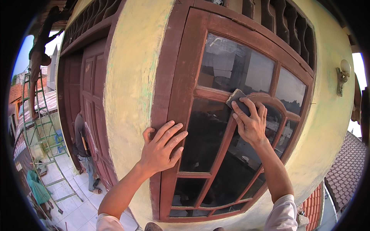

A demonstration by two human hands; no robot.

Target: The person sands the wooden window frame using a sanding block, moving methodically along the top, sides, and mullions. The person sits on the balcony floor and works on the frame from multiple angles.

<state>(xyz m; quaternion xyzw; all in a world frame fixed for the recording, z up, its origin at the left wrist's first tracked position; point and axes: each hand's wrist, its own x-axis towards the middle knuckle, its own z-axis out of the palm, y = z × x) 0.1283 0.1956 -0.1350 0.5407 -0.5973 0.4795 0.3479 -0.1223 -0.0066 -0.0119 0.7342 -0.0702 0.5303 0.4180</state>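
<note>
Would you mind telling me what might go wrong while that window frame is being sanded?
The right hand presses a sanding pad on a thin wooden bar between glass panes; a slip could scratch or crack the glass. The left hand braces flat on the worn frame, where splinters seem possible.

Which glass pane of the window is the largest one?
The upper left pane, above the sanding pad in the right hand; the others are narrower.

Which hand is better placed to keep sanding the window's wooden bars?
Probably the right hand: its fingers already press the sanding pad on a bar. The left hand lies flat on the window frame, empty.
</note>
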